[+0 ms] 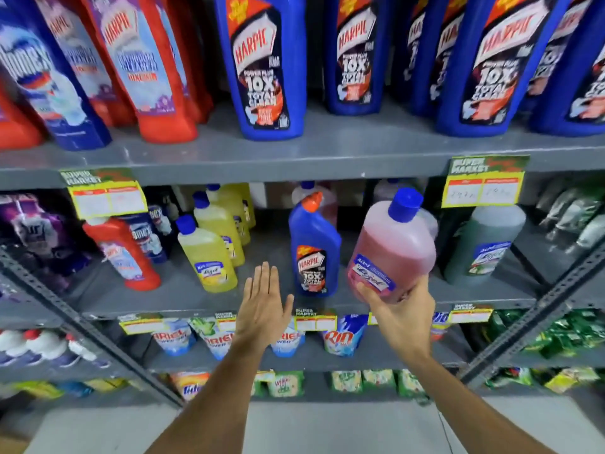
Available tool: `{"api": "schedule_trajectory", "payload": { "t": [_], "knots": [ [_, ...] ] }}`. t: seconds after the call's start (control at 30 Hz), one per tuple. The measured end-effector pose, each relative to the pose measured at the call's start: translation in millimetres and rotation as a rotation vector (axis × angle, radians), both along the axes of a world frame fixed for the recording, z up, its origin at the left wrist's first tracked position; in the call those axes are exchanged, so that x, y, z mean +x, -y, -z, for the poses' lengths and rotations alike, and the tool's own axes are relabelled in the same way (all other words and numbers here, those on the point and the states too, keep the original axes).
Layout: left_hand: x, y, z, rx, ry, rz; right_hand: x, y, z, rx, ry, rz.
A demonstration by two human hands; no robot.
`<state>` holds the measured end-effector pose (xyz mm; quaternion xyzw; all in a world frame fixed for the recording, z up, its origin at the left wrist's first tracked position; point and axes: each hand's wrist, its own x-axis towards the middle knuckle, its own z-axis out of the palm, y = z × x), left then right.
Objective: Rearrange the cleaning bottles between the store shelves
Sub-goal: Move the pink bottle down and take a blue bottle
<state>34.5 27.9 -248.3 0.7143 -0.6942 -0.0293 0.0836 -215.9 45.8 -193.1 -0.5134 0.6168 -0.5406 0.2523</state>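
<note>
Glossy translucent plastic pink bottle, matt grey metal shelf, paper price tags

Setting: a supermarket aisle, cleaning-goods section. You face grey slotted-steel shelving stocked in rows. At 12 o'clock, blue Harpic bottles stand in ranks; at 10 o'clock, red Harpic bottles. Yellow price tags printed "Super Market" hang from the shelf edges. At 6 o'clock, detergent pouches marked Ariel and Rin fill a lower shelf.
</note>
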Motion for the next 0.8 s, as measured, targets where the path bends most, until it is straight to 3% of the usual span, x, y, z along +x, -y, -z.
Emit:
{"api": "schedule_trajectory", "payload": {
  "t": [0.33,0.6,0.8],
  "knots": [
    [15,47,66,0.32,-0.012,0.115,28,46,62,0.139,-0.067,0.151],
    [20,45,81,0.191,-0.01,0.131,43,73,76,0.211,-0.191,0.167],
    [22,44,87,0.138,-0.048,0.126,49,77,78,0.195,-0.038,0.068]
  ]
}}
